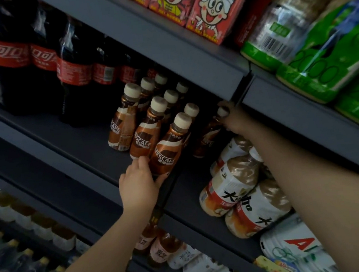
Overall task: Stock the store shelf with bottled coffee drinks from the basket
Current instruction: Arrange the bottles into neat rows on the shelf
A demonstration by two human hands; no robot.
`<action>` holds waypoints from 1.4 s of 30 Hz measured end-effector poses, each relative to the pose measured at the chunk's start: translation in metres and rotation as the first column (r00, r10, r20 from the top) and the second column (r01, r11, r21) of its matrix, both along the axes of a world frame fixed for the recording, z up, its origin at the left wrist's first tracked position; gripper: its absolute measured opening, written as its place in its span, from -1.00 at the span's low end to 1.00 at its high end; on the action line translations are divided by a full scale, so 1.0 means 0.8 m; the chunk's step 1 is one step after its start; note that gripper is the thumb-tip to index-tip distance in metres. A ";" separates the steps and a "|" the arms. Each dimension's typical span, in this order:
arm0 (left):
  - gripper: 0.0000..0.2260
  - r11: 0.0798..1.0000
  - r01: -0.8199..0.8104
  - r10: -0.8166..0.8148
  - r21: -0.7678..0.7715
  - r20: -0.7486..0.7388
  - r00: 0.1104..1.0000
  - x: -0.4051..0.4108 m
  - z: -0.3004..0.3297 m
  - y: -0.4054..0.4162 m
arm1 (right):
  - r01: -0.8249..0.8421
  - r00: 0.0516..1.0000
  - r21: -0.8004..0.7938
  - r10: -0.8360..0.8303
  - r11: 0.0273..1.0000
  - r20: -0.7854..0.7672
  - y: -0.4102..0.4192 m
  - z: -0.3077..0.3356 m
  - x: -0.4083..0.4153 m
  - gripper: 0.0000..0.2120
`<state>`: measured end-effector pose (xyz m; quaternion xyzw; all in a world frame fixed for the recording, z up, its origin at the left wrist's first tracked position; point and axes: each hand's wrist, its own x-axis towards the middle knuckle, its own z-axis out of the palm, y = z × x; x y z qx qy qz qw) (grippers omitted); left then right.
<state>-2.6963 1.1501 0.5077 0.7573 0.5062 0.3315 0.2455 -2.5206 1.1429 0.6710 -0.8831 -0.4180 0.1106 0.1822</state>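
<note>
The left hand (138, 184) is wrapping its fingers around the base of the front coffee bottle (167, 147), which is standing at the front edge of the shelf (81, 157). Behind this bottle, more coffee bottles (148, 108) are standing in rows. To its right and deeper in, the right hand (232, 119) is gripping the top of a darker bottle (209, 137). To its left, cola bottles (35, 56) are standing on the same shelf.
</note>
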 end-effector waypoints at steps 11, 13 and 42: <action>-0.60 0.973 0.085 -0.133 0.217 0.221 0.966 -0.007 0.020 0.013 | 0.030 0.996 0.073 -0.035 0.997 0.076 0.016 0.009 -0.004 -0.66; -0.58 0.949 0.129 -0.189 0.286 0.193 0.963 -0.004 0.019 0.020 | 0.060 0.997 0.140 -0.067 0.988 0.044 0.022 0.008 -0.014 -0.67; -0.47 0.885 0.233 -0.300 0.403 0.109 0.948 -0.004 -0.014 0.039 | 0.140 0.981 0.358 -0.080 0.923 -0.176 0.067 -0.032 -0.003 -0.78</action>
